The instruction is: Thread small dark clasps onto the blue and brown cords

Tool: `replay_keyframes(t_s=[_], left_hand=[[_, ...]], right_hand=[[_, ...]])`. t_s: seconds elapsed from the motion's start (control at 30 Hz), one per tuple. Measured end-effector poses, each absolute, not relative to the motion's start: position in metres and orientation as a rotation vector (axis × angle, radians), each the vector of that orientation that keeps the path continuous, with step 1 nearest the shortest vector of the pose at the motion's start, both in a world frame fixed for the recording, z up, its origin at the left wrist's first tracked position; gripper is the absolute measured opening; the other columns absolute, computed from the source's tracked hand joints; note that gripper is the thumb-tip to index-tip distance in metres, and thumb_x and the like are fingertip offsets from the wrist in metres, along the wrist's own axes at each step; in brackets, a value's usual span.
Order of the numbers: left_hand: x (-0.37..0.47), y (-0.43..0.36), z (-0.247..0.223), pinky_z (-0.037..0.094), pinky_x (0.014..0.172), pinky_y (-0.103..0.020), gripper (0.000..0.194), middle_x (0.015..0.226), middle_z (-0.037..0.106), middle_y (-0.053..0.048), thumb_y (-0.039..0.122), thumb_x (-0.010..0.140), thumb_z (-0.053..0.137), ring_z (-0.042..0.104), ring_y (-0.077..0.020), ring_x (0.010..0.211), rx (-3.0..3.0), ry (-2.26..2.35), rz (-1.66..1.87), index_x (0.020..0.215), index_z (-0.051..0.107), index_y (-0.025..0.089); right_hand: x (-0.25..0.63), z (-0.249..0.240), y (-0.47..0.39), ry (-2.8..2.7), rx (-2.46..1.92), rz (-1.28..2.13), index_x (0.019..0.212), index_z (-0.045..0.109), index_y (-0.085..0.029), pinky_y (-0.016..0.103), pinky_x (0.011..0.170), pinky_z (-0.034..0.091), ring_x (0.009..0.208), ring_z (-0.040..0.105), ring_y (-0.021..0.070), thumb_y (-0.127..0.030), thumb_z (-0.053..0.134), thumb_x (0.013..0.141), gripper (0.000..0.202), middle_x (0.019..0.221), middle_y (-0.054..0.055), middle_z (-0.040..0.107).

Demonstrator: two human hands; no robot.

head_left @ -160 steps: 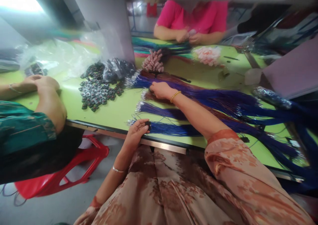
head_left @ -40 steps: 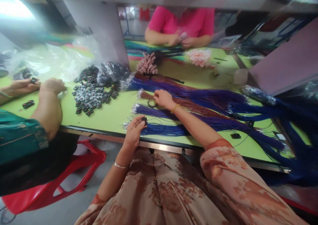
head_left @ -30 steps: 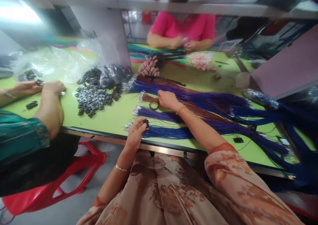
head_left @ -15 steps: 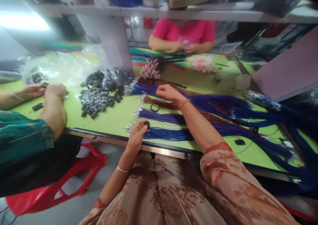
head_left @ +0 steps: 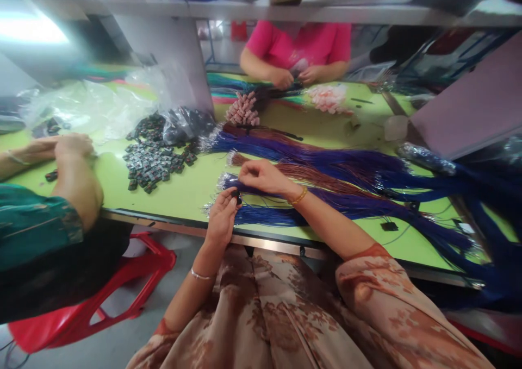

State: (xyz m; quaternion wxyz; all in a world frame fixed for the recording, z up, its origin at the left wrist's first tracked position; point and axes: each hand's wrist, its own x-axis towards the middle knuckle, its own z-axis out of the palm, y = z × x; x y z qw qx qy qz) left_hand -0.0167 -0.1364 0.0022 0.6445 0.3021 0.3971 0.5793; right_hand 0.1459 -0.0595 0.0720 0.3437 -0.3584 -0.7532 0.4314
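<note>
My left hand (head_left: 221, 219) pinches a small black connector housing (head_left: 237, 197) near the front edge of the table. Just above and to the right, my right hand (head_left: 263, 177) is closed, thumb and index finger pressed together. Whatever those fingertips may hold is too small to make out. Beneath the right hand runs a purple-blue wire bundle (head_left: 326, 196), its silvery terminal ends (head_left: 223, 181) to the left. A blue wire bundle (head_left: 269, 216) lies nearer me, beside the left hand. Farther back is a brown wire bundle (head_left: 296, 172).
To the left lies a pile of black connectors (head_left: 150, 162) beside clear plastic bags (head_left: 98, 105). A co-worker's hands (head_left: 73, 143) are at the far left, above a red stool (head_left: 155, 260). Across the table, another person works behind pink connectors (head_left: 242, 109). A shelf (head_left: 326, 14) crosses overhead.
My right hand has come down and left, close to the connector in my left hand, and now covers the tape ring. The left hand keeps its pinch on the connector.
</note>
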Motion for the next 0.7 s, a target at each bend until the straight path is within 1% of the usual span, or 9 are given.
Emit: replay_keyframes(t_s=[0.07,0.13,0.23,0.4,0.6,0.7], left_hand=[[-0.015,-0.136,0.003,0.050,0.077,-0.022,0.030,0.102,0.065,-0.004,0.026,0.075,0.075,0.060,-0.0111,0.087,0.669,0.870,1.316,0.104,0.066,0.021],[-0.014,-0.135,0.003,0.049,0.078,-0.022,0.030,0.103,0.064,-0.004,0.025,0.076,0.075,0.060,-0.0111,0.088,0.648,0.846,1.303,0.104,0.067,0.022],[-0.012,-0.136,0.001,0.050,0.079,-0.023,0.028,0.102,0.063,-0.004,0.023,0.076,0.074,0.059,-0.0112,0.089,0.624,0.835,1.293,0.104,0.067,0.022],[-0.012,-0.137,0.000,0.049,0.082,-0.023,0.027,0.102,0.062,-0.004,0.021,0.079,0.071,0.058,-0.0112,0.090,0.612,0.830,1.264,0.105,0.067,0.021],[-0.011,-0.138,0.001,0.049,0.080,-0.021,0.027,0.102,0.061,-0.002,0.020,0.077,0.072,0.058,-0.0094,0.088,0.608,0.843,1.254,0.104,0.067,0.021],[-0.012,-0.138,0.001,0.049,0.081,-0.022,0.026,0.102,0.061,-0.003,0.021,0.078,0.071,0.058,-0.0101,0.088,0.619,0.859,1.253,0.104,0.067,0.021]], right_hand=[[0.149,0.065,-0.072,-1.930,-0.977,1.149,0.071,0.061,-0.013,0.021,0.056,0.033,0.058,0.041,0.0073,-0.030,0.056,0.074,0.018,0.063,-0.003,0.053],[0.151,0.058,-0.083,-1.913,-1.033,1.148,0.068,0.061,-0.013,0.021,0.052,0.028,0.053,0.035,0.0064,-0.029,0.056,0.073,0.017,0.057,-0.005,0.046],[0.153,0.049,-0.094,-1.910,-1.101,1.084,0.067,0.061,-0.014,0.022,0.050,0.023,0.050,0.030,0.0059,-0.027,0.056,0.073,0.015,0.053,-0.007,0.040],[0.153,0.041,-0.103,-1.950,-1.168,0.914,0.066,0.060,-0.015,0.023,0.053,0.023,0.051,0.032,0.0064,-0.025,0.055,0.073,0.012,0.053,-0.006,0.043],[0.152,0.043,-0.106,-2.004,-1.240,0.794,0.067,0.061,-0.016,0.023,0.054,0.023,0.051,0.035,0.0073,-0.024,0.056,0.073,0.011,0.054,-0.005,0.046],[0.151,0.044,-0.107,-2.020,-1.261,0.754,0.066,0.060,-0.017,0.023,0.054,0.024,0.052,0.038,0.0080,-0.024,0.056,0.073,0.011,0.056,-0.004,0.049]])
